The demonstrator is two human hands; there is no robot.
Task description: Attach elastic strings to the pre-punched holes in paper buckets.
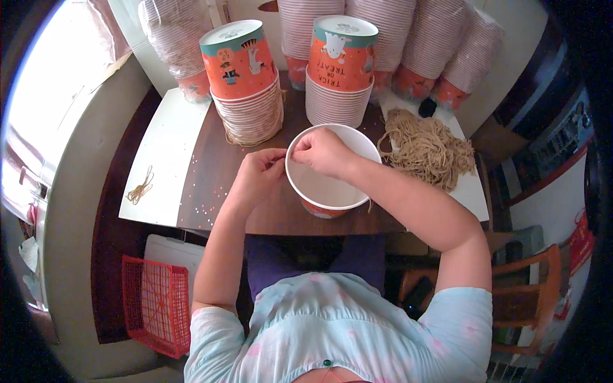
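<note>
An orange paper bucket with a white inside stands upright at the table's front edge, its mouth toward me. Against the outside of its left rim, my left hand has thumb and fingers pinched together. My right hand reaches over the rim into the mouth, fingers closed against the inner wall near the same spot. Whatever lies between the fingertips is too small or hidden to name. A short end of tan cord shows at the bucket's right side. Right of it lies a heap of tan cords.
Behind the bucket stand two upside-down stacks of orange buckets, the left one with cords around its base. Plastic-wrapped bucket stacks line the back. Loose cords lie at left. A red basket sits below the table, a wooden chair at right.
</note>
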